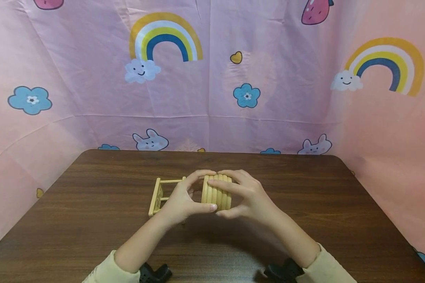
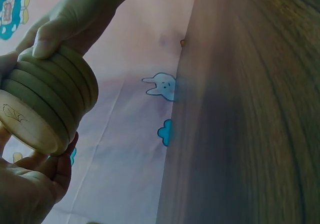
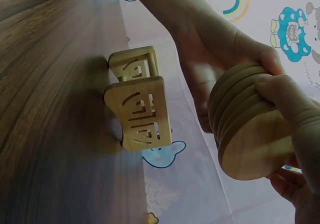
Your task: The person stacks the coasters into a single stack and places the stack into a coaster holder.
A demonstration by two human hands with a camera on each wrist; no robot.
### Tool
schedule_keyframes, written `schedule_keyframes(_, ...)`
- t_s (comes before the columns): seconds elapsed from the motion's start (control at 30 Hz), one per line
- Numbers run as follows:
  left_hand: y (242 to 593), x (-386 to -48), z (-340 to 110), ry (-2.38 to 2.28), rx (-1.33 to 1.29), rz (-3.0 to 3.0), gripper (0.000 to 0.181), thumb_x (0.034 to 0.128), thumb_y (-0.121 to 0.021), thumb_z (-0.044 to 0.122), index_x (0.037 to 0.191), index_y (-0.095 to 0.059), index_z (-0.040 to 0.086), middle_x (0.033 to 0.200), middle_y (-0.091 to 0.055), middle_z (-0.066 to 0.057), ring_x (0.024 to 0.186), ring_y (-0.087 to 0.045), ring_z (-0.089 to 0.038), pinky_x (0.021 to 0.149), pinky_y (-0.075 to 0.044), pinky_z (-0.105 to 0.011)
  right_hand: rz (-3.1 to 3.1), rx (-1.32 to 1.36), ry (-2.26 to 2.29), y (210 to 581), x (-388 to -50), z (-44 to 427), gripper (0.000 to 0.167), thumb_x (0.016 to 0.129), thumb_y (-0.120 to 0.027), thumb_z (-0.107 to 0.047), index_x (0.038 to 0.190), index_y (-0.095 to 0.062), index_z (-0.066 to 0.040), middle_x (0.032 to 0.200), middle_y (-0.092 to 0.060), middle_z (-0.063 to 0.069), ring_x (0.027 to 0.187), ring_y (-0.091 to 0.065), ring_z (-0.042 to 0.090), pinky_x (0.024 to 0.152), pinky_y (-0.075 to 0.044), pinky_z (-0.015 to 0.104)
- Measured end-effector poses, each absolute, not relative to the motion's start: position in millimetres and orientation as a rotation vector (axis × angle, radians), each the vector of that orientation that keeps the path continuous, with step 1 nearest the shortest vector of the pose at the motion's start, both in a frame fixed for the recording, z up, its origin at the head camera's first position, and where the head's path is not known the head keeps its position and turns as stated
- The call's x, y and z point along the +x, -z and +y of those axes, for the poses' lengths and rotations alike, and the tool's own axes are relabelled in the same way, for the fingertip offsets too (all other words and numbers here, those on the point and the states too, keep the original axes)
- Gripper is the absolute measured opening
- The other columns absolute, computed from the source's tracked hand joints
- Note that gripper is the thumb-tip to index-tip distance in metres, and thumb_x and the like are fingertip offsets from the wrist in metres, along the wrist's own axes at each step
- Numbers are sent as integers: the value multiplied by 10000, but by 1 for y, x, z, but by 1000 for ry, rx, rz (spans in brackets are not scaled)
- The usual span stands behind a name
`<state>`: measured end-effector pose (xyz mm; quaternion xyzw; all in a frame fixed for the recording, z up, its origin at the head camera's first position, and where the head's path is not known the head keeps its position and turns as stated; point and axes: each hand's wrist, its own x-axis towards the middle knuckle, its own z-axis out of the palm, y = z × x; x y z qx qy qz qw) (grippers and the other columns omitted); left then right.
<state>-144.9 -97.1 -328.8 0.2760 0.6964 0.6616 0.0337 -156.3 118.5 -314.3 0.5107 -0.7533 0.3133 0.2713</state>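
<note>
A stack of several round wooden coasters [image 1: 217, 192] is held on edge above the table, between both hands. My left hand [image 1: 182, 200] grips its left side, with the thumb along the lower edge and the fingers at the top. On the right side, my right hand [image 1: 249, 192] grips the same stack with thumb and fingers. The outer coaster [image 2: 30, 124] facing the left wrist camera bears a small engraved drawing, while the face [image 3: 255, 149] in the right wrist view is plain. Behind my left hand stands a wooden coaster rack [image 1: 156, 196] with cut-out end panels, partly hidden.
A dark brown wooden table [image 1: 304, 220] lies under the hands. Behind it and at the sides hangs a pink printed cloth [image 1: 269, 129]. Black wrist devices [image 1: 156, 273] show by the cream sleeves [image 1: 109, 271] near the front.
</note>
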Motion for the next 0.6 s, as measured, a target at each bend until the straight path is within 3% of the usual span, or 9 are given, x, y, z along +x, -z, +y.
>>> schedule_keyframes(0.3,328,-146,-124,-2011,786,2199,717,691,-827,3,1312,-515,177,1243,-525,-134,1000,-572,-338,707,-555,-443,-2026,1363,-809,313,-159,93,633,659,-855,-317,1238,-635,-185,1200,-597,81,1045,-552,242,817,-496,378)
schedule_keyframes(0.6,328,-151,-147,-1976,795,2329,710,697,-826,10,1323,-513,131,1264,-528,-113,1032,-570,-330,743,-544,-458,-2052,1380,-812,312,-167,70,625,674,-852,-308,1247,-636,-186,1207,-589,65,1070,-533,216,838,-476,354)
